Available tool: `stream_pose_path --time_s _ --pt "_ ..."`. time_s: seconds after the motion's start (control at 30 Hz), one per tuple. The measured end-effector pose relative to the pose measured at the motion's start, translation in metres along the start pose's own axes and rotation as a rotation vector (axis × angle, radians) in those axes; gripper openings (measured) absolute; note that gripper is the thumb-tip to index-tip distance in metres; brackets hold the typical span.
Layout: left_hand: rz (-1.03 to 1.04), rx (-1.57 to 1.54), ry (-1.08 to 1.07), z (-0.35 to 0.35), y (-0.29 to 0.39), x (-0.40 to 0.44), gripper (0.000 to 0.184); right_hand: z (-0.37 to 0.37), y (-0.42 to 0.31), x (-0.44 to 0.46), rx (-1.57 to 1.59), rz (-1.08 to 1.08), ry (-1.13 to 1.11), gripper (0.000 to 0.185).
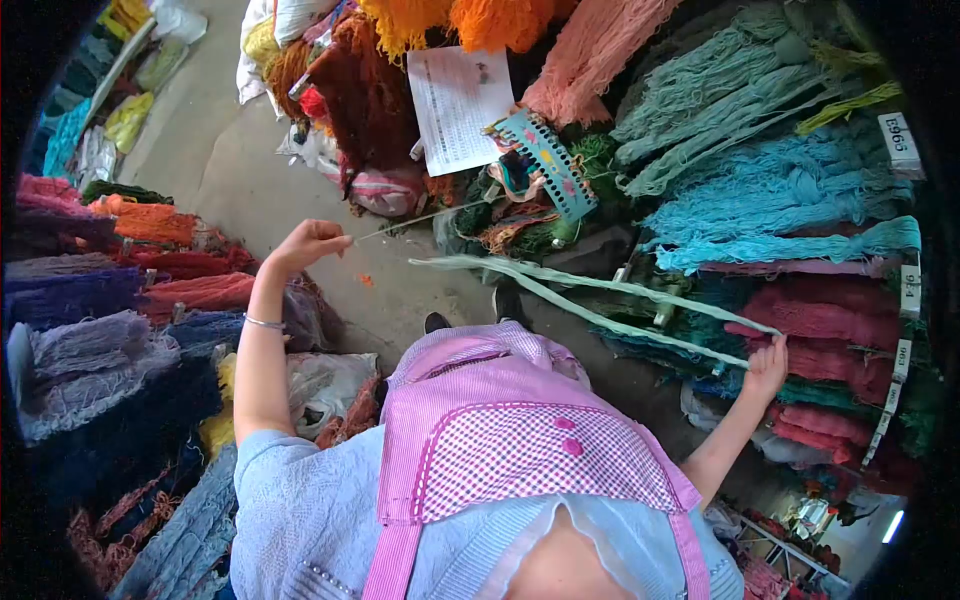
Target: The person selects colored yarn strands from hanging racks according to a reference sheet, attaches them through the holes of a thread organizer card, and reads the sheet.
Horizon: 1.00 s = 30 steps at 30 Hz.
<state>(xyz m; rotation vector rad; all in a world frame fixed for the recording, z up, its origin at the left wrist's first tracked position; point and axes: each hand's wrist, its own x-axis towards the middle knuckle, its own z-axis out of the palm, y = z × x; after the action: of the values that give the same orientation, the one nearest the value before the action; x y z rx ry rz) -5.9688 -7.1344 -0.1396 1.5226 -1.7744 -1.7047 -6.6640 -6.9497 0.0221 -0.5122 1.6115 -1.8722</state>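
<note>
My left hand (308,247) is raised on the left with its fingers pinched on the end of a thin pale yarn strand (420,217). That strand runs rightward to a bundle of multicoloured yarn (520,230) beside a turquoise patterned strip with a row of dark holes (548,165). Out to the right, my right hand (767,370) is closed on a pale green yarn skein (600,285). The skein stretches left in two long lengths that meet at a loose end over the floor. A printed white sheet (460,105) lies beside the strip.
Teal skeins (720,90), turquoise skeins (800,190) and dark pink skeins (830,320) hang on the right, with numbered white tags (899,145) at their ends. Purple, red and blue skeins (90,350) are piled on the left. Concrete floor (230,150) shows between the piles.
</note>
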Motion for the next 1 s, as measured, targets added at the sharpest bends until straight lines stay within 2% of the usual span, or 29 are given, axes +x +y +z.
stream_pose_path --time_s 0.03,0.07,0.1,0.13,0.17,0.23,0.27,0.3,0.33,0.37,0.4,0.43,0.5,0.53,0.57,0.6,0.63,0.67,0.7,0.73,0.77,0.8,0.83,0.9,0.93,1.0 --pt "0.003 -0.002 -0.004 -0.003 -0.006 -0.003 0.028 -0.014 0.005 0.005 -0.022 -0.013 0.113 0.017" --pt "0.031 0.013 0.085 -0.002 -0.010 -0.004 0.029 -0.024 0.008 0.007 -0.045 -0.029 0.229 0.016" --pt "0.062 0.028 0.169 0.000 -0.013 -0.004 0.030 -0.027 0.008 0.004 -0.044 0.012 0.199 0.014" --pt "0.100 0.020 0.253 0.002 -0.026 -0.001 0.033 -0.029 0.014 0.003 -0.049 0.013 0.077 0.016" --pt "0.106 0.022 0.243 0.008 -0.024 -0.003 0.033 0.017 0.010 -0.021 -0.091 0.070 0.089 0.017" --pt "-0.015 0.000 0.369 0.021 -0.018 -0.016 0.033 0.034 0.041 -0.018 -0.013 0.242 -0.059 0.015" --pt "-0.009 0.002 0.364 0.027 -0.012 -0.024 0.033 0.061 0.057 -0.030 -0.015 0.306 -0.162 0.012" --pt "-0.092 0.076 0.194 0.034 -0.003 -0.032 0.033 0.092 0.073 -0.047 -0.127 0.342 -0.237 0.007" --pt "-0.173 0.149 0.024 0.041 0.001 -0.040 0.034 0.115 0.091 -0.055 -0.126 0.525 -0.363 0.003" --pt "-0.194 0.075 -0.049 0.047 -0.006 -0.045 0.031 0.139 0.111 -0.067 -0.163 0.637 -0.459 0.009" --pt "-0.185 -0.014 -0.129 0.056 0.004 -0.054 0.029 0.155 0.135 -0.074 -0.344 0.656 -0.610 0.013" --pt "-0.177 -0.102 -0.208 0.066 0.020 -0.064 0.026 0.179 0.155 -0.088 -0.429 0.641 -0.664 0.020" --pt "-0.272 -0.286 -0.309 0.084 0.028 -0.080 0.019 0.209 0.198 -0.092 -0.228 0.723 -0.853 0.027" --pt "-0.350 -0.334 -0.384 0.092 0.032 -0.086 0.017 0.223 0.218 -0.092 -0.108 0.750 -0.827 0.029" --pt "-0.294 -0.389 -0.452 0.107 0.008 -0.087 0.017 0.234 0.240 -0.088 0.059 0.811 -0.795 0.029" --pt "-0.334 -0.396 -0.476 0.122 -0.005 -0.087 0.018 0.243 0.254 -0.085 0.228 0.870 -0.759 0.029" --pt "-0.378 -0.402 -0.499 0.133 -0.016 -0.088 0.020 0.256 0.244 -0.090 0.361 0.900 -0.616 0.026" --pt "-0.361 -0.375 -0.508 0.140 -0.032 -0.088 0.023 0.253 0.242 -0.086 0.429 0.887 -0.619 0.025" --pt "-0.363 -0.380 -0.495 0.146 -0.039 -0.087 0.023 0.249 0.232 -0.081 0.494 0.878 -0.627 0.023" --pt "-0.381 -0.408 -0.336 0.149 -0.045 -0.088 0.024 0.240 0.221 -0.080 0.509 0.825 -0.647 0.019" --pt "-0.398 -0.434 -0.179 0.151 -0.052 -0.088 0.025 0.226 0.207 -0.079 0.490 0.806 -0.614 0.018" --pt "-0.385 -0.440 -0.128 0.152 -0.063 -0.084 0.018 0.205 0.203 -0.074 0.484 0.773 -0.694 0.018" --pt "-0.385 -0.451 -0.118 0.157 -0.065 -0.078 0.018 0.178 0.204 -0.069 0.449 0.776 -0.579 0.018" --pt "-0.097 -0.514 0.112 0.171 -0.063 -0.065 0.017 0.132 0.185 -0.071 0.243 0.730 -0.401 0.019" --pt "-0.100 -0.519 0.118 0.173 -0.071 -0.054 0.017 0.106 0.181 -0.073 0.129 0.698 -0.312 0.020" --pt "-0.120 -0.154 0.115 0.174 -0.086 -0.030 0.022 0.046 0.177 -0.078 -0.038 0.744 -0.209 0.020"
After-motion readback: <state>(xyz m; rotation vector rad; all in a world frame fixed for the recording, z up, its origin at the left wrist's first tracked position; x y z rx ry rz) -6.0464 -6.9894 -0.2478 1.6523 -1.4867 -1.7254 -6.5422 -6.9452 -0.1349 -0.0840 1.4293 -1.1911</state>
